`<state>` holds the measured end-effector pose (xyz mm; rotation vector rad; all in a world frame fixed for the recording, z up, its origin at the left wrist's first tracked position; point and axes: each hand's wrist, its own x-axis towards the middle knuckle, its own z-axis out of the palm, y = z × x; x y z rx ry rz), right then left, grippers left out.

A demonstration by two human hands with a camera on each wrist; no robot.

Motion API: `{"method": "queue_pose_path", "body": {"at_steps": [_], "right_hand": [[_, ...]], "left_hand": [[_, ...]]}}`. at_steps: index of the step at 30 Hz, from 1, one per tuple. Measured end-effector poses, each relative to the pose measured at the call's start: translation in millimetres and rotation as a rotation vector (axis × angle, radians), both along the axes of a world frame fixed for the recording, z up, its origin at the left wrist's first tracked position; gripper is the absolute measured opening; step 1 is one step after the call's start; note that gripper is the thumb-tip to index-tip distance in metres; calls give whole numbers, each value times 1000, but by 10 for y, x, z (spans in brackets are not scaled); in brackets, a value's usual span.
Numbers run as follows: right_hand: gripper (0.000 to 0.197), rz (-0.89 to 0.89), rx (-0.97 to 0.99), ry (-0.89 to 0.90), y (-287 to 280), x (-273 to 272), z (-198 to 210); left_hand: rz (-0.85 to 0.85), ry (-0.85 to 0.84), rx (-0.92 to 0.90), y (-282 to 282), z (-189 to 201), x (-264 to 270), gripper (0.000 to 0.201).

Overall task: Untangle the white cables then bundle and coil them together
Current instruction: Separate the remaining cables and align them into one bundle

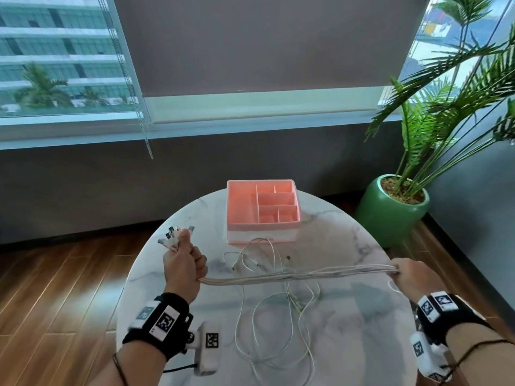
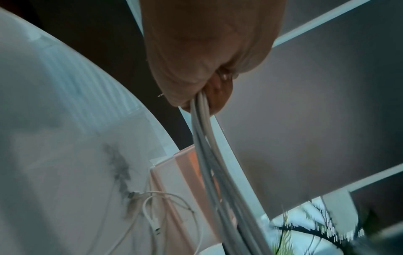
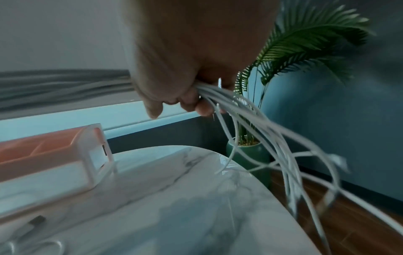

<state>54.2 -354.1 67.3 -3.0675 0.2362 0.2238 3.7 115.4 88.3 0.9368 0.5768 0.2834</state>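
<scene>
Several white cables (image 1: 301, 275) stretch as one bundle between my two hands above the round marble table (image 1: 348, 316). My left hand (image 1: 185, 264) grips the bundle in a fist at the table's left, with the plug ends (image 1: 174, 235) fanning out above the fist. My right hand (image 1: 409, 275) grips the same bundle at the table's right edge. In the left wrist view the cables (image 2: 209, 148) run down out of the fist. In the right wrist view loose cables (image 3: 272, 138) trail from my fingers. Slack loops (image 1: 276, 330) and loose ends lie on the table.
A pink organiser box (image 1: 263, 210) with several compartments stands at the table's far side. A potted palm in a green pot (image 1: 390, 215) stands on the wooden floor to the right. A window with a lowered blind lies behind.
</scene>
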Motion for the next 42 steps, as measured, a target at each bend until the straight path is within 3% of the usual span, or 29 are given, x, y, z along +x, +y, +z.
{"method": "queue_pose_path", "body": {"at_steps": [2, 6, 9, 12, 15, 17, 20, 22, 24, 29, 34, 36, 39, 42], "right_hand": [[23, -28, -41, 27, -3, -41, -29], [11, -3, -130, 258, 174, -316, -339], [15, 21, -181, 386, 404, -412, -510], [45, 160, -201, 429, 807, -386, -503], [83, 393, 15, 308, 1430, -396, -394], [94, 587, 177, 200, 1896, -484, -310], [85, 715, 390, 219, 2474, -650, -230], [56, 704, 428, 259, 2637, -704, -282], [35, 708, 327, 254, 2580, -680, -447], [51, 599, 139, 284, 1959, -556, -816], [39, 492, 86, 369, 1445, -551, -894], [45, 473, 144, 473, 1419, -529, -823], [74, 471, 404, 476, 1560, -422, -651], [63, 524, 521, 311, 1914, -281, -416]], "left_hand": [[-41, 5, 52, -43, -56, -27, 45], [-44, 9, 55, -45, -90, -44, 42], [-7, 14, 44, -2, -79, -23, 46], [7, 5, 29, -8, -60, -18, 46], [1, 0, -17, -81, -42, -34, 45], [-18, -2, -55, -176, -26, -60, 43], [-34, -9, -84, -265, -34, -98, 43], [-9, -7, -76, -225, -52, -113, 43], [45, 4, -79, -123, -90, -125, 41], [105, 46, -29, 96, -291, -182, 41], [22, 92, -3, 78, -526, -242, 44], [-33, 113, 1, 42, -570, -234, 46], [-69, 126, 4, 23, -564, -186, 46], [-72, 112, -9, 22, -525, -123, 45]]}}
